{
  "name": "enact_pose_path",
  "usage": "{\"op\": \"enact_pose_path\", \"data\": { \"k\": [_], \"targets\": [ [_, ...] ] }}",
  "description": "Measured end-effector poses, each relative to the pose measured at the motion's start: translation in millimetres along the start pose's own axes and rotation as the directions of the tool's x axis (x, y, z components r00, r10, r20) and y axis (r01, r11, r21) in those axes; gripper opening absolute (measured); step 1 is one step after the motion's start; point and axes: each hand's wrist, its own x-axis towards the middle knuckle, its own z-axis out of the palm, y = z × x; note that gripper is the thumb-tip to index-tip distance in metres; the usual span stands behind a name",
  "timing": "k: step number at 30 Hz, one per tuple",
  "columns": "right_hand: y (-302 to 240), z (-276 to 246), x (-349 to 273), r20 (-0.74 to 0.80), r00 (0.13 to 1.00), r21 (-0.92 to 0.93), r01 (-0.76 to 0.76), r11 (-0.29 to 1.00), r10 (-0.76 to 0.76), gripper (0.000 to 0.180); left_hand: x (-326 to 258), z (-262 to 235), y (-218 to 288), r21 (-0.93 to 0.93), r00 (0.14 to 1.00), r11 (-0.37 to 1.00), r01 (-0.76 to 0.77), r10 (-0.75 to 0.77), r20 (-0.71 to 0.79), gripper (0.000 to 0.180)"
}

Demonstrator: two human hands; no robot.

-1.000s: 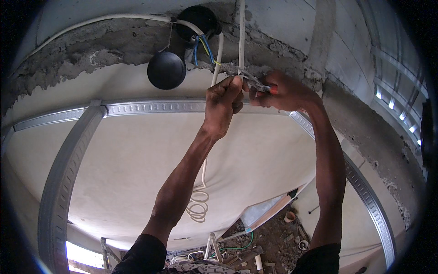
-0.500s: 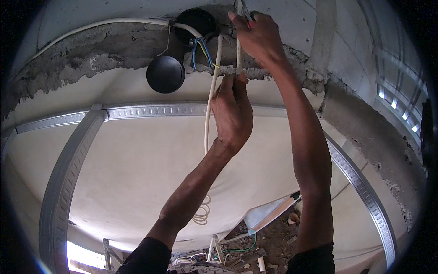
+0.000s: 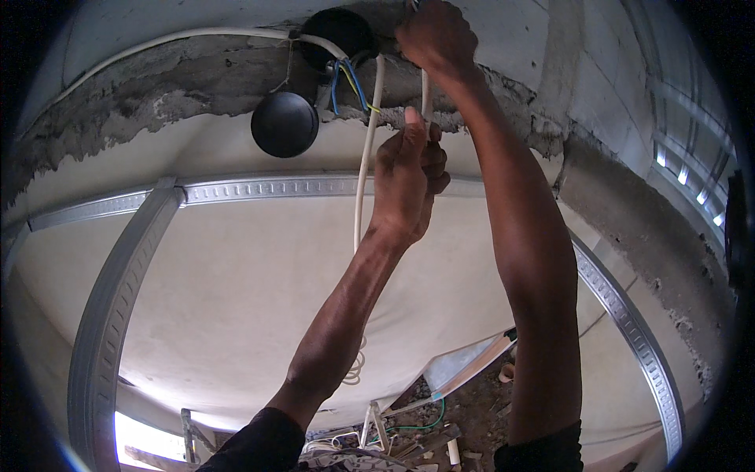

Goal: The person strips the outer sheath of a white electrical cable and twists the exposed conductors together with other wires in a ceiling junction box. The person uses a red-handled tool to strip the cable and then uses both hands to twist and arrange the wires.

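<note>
Head view: left hand (image 3: pixel 409 177) fisted around the white cable (image 3: pixel 363 157) to keep it taut below the black junction box (image 3: pixel 338 35), while right hand (image 3: pixel 436 35) closes at the ceiling, contents hidden.

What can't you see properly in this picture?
- Head view: the right hand reaches the top edge, so whatever its fingers grip is cut off.
- The white cable passes behind the left hand and forearm.
- Inside the black junction box is too dark.
- Floor debris is too small to identify.
</note>
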Motion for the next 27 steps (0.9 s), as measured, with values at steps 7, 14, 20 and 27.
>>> {"op": "enact_pose_path", "data": {
  "k": [7, 14, 20, 27],
  "targets": [
    [9.7, 23.5, 12.3, 0.010, 1.000, 0.099, -0.009, 0.995, 0.008, 0.033, -0.3, -5.4, -8.8, -0.471, 0.988, 0.879, 0.074, 0.001, 0.156, 0.029],
    [1.6, 25.4, 10.0, 0.045, 0.993, 0.176, -0.114, 0.978, 0.107, 0.034, -12.5, 1.2, -6.0, -0.689, 0.983, 0.711, 0.141, -0.015, 0.185, 0.029],
    [-3.3, 16.0, 11.7, 0.091, 0.984, 0.195, -0.171, 0.966, 0.156, 0.034, -21.4, 6.0, -6.2, -0.600, 0.994, 0.793, 0.102, -0.058, 0.091, 0.030],
    [2.5, 14.7, 19.2, 0.167, 0.971, 0.172, -0.198, 0.965, 0.170, 0.037, -97.7, -38.4, -48.3, -0.175, 0.991, 0.976, 0.130, -0.124, 0.046, 0.037]
  ]
}}
